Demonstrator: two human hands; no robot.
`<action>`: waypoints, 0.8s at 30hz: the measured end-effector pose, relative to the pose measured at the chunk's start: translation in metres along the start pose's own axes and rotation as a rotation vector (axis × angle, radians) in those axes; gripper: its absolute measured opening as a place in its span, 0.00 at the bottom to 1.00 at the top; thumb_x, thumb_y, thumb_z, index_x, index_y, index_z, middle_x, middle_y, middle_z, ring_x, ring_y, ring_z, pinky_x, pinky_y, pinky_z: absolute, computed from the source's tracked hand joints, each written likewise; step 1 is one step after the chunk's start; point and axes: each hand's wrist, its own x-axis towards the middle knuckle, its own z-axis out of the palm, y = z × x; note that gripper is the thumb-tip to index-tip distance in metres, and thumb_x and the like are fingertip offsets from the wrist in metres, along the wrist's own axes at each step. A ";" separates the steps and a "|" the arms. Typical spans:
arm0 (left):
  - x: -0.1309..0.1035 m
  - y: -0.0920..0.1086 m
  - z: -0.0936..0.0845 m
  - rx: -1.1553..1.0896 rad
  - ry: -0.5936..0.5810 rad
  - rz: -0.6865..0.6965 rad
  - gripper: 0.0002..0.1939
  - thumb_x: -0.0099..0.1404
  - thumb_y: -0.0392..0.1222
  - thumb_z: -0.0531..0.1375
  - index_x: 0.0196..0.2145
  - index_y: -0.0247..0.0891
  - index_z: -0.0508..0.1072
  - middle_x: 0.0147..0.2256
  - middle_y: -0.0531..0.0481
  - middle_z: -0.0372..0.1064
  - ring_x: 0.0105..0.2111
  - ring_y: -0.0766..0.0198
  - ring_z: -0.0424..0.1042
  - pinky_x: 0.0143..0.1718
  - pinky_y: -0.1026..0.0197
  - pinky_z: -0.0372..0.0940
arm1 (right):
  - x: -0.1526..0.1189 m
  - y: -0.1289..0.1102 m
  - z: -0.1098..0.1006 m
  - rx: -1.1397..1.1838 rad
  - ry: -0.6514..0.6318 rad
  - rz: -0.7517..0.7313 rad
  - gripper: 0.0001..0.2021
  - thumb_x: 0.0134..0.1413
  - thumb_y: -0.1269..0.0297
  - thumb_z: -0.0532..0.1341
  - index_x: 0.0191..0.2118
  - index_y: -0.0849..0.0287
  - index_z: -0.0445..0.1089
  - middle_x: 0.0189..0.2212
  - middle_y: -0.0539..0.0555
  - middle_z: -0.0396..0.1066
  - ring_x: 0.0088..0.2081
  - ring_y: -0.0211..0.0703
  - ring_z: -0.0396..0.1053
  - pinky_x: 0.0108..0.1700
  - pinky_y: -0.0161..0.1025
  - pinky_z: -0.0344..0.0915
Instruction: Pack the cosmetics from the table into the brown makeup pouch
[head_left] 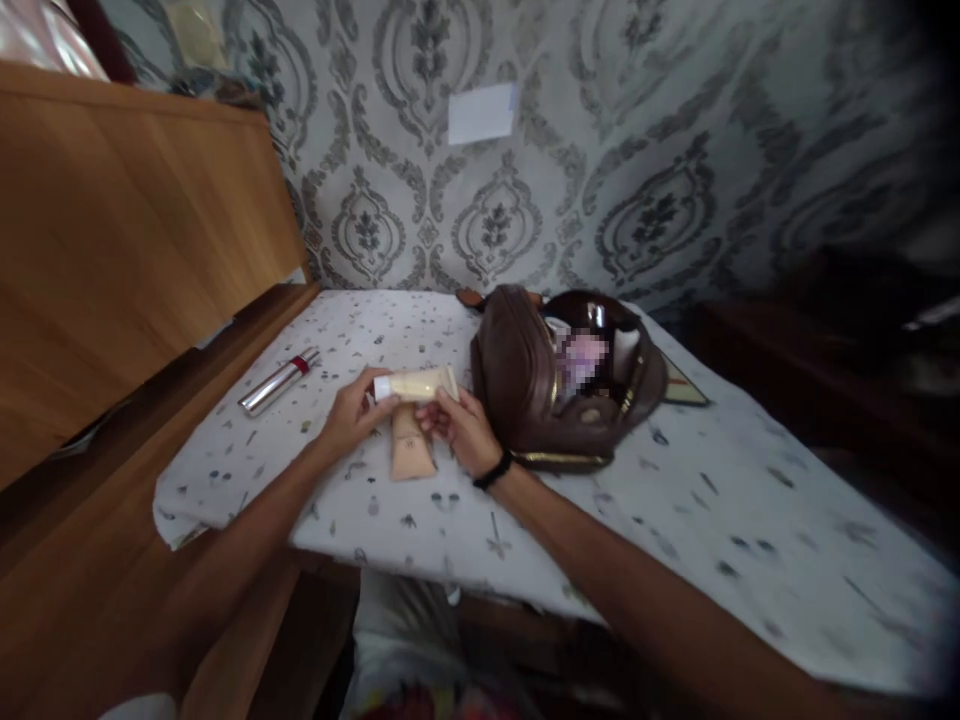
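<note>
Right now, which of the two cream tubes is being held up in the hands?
The pale yellow tube with the white cap, held sideways by the left hand and right hand. The peach tube lies flat on the tablecloth beneath.

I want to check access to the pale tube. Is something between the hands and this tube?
No. Both the left hand and right hand already hold the pale tube. A second tube lies under it on the table.

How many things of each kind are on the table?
Cream tubes: 2, one held in both hands, one lying flat under them
Silver tube with a red band: 1
Brown bag, open: 1
Total: 4
</note>
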 end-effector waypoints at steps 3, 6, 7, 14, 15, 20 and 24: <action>0.000 -0.006 0.004 0.061 0.065 0.059 0.16 0.64 0.52 0.56 0.42 0.37 0.69 0.27 0.55 0.64 0.24 0.67 0.59 0.26 0.65 0.56 | 0.001 0.002 0.000 0.012 0.053 0.050 0.18 0.51 0.48 0.66 0.37 0.57 0.64 0.20 0.48 0.72 0.20 0.35 0.68 0.21 0.28 0.59; 0.002 -0.011 0.007 0.099 0.126 0.077 0.15 0.64 0.53 0.55 0.38 0.38 0.69 0.26 0.55 0.63 0.24 0.67 0.59 0.25 0.65 0.55 | 0.005 0.006 -0.004 -0.006 0.030 0.052 0.17 0.57 0.47 0.62 0.36 0.56 0.61 0.19 0.46 0.71 0.20 0.34 0.68 0.22 0.28 0.60; 0.003 -0.012 0.008 0.107 0.128 0.079 0.15 0.65 0.54 0.55 0.37 0.38 0.69 0.26 0.55 0.63 0.24 0.67 0.60 0.26 0.65 0.55 | 0.006 0.007 -0.005 -0.019 0.018 0.051 0.18 0.57 0.46 0.61 0.36 0.56 0.61 0.19 0.46 0.71 0.20 0.34 0.68 0.21 0.27 0.60; -0.001 -0.014 0.007 0.101 0.138 0.097 0.17 0.65 0.55 0.55 0.36 0.38 0.69 0.25 0.54 0.65 0.24 0.66 0.62 0.27 0.64 0.57 | 0.006 0.007 -0.001 -0.102 0.028 0.033 0.20 0.57 0.42 0.58 0.36 0.56 0.61 0.18 0.47 0.71 0.19 0.34 0.67 0.21 0.27 0.61; -0.001 -0.014 0.007 0.104 0.139 0.101 0.17 0.65 0.55 0.55 0.36 0.38 0.69 0.25 0.55 0.64 0.24 0.67 0.62 0.27 0.64 0.57 | 0.005 0.007 -0.001 -0.110 0.033 0.032 0.20 0.57 0.42 0.58 0.36 0.56 0.61 0.18 0.47 0.71 0.19 0.34 0.67 0.21 0.27 0.61; -0.003 -0.016 0.008 0.126 0.143 0.126 0.16 0.65 0.55 0.56 0.37 0.39 0.69 0.25 0.55 0.64 0.25 0.66 0.62 0.28 0.64 0.56 | 0.005 0.008 0.000 -0.116 0.056 0.038 0.20 0.57 0.42 0.58 0.37 0.57 0.62 0.18 0.47 0.71 0.20 0.34 0.67 0.22 0.27 0.61; -0.001 -0.016 0.009 0.113 0.127 0.122 0.16 0.65 0.55 0.56 0.38 0.39 0.69 0.25 0.55 0.65 0.24 0.66 0.61 0.26 0.64 0.55 | 0.006 0.009 -0.002 -0.108 0.056 0.034 0.20 0.58 0.42 0.58 0.37 0.56 0.62 0.18 0.47 0.71 0.19 0.35 0.67 0.21 0.28 0.61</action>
